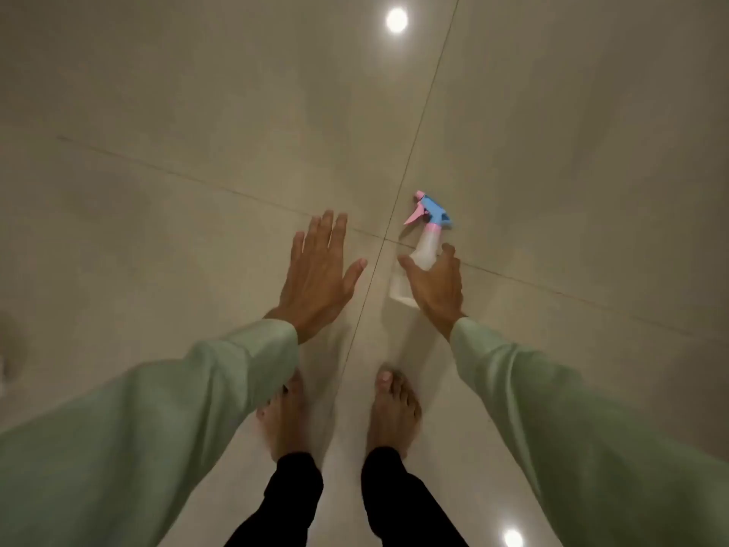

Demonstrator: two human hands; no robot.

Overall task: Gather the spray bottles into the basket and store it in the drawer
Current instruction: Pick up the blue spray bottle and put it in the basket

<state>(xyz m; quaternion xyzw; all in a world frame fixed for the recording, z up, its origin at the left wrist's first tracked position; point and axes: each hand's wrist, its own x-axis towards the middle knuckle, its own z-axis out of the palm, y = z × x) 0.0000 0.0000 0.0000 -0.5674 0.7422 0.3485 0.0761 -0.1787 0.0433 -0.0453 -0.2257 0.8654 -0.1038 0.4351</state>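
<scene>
A translucent white spray bottle (424, 250) with a blue and pink trigger head lies on the pale tiled floor, nozzle pointing away from me. My right hand (436, 286) arches over the bottle's body, thumb on its left side and fingers on its right. Whether they press on it I cannot tell, and the bottle still rests on the floor. My left hand (319, 270) hovers flat to the left of the bottle, fingers spread and holding nothing. No basket or drawer is in view.
My bare feet (390, 412) stand on the glossy floor tiles (197, 112) just below the hands. Grout lines cross near the bottle. Ceiling lights reflect in the floor at the top (396, 20) and at the bottom right.
</scene>
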